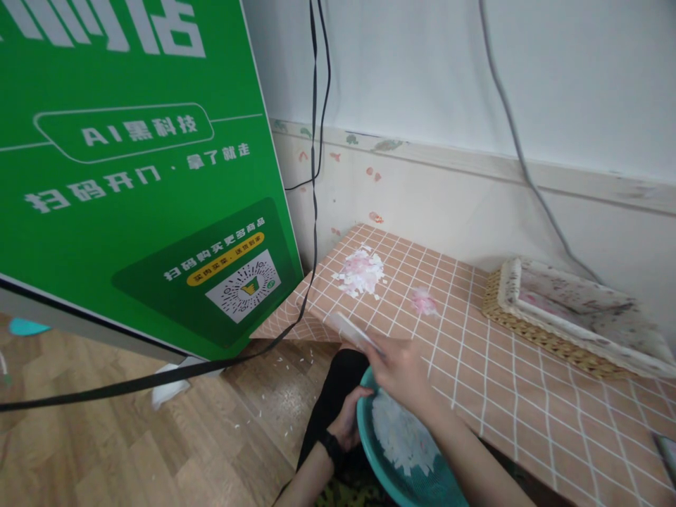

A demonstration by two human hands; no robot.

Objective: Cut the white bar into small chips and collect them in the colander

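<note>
My left hand (348,419), with a black band on its wrist, is closed on the rim of a teal mesh basket (377,454). Inside the basket lie many small white paper-like pieces (404,433). Above the basket's far edge, my right hand (398,362) grips a flat pale strip (351,329), whose far end points toward the table edge. On the checked tablecloth (465,352) beyond it are a pile of white and pink pieces (362,271) and a smaller pink heap (424,301).
A large green sign panel (132,232) stands at left. A black cable (237,362) crosses in front of it and past the table corner. A cloth-lined wicker basket (575,317) sits at right against the wall. White scraps (264,398) lie on the wooden floor.
</note>
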